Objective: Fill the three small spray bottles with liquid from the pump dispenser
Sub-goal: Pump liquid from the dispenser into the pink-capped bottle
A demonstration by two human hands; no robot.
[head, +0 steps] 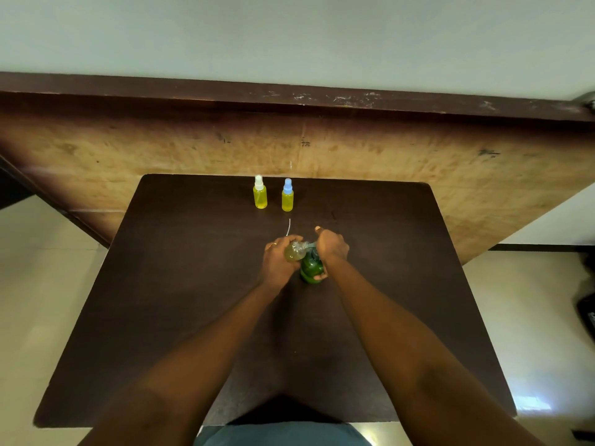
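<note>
Two small spray bottles full of yellow liquid stand at the far side of the dark table (180, 317): one with a white cap (259, 196), one with a blue cap (287, 195). My left hand (279, 262) grips a third small bottle (294, 251), uncapped and partly filled with yellow liquid, tilted against the pump's spout. My right hand (331, 246) is curled over the pump head of the green dispenser bottle (310, 268), thumb at the bottle's lower side. A thin white spray tube (288, 227) lies on the table just beyond my hands; its cap is hidden.
A large wooden panel (322, 146) leans behind the table's far edge. Pale floor tiles (35, 284) lie on both sides. Dark objects (587, 304) sit at the right edge of the view.
</note>
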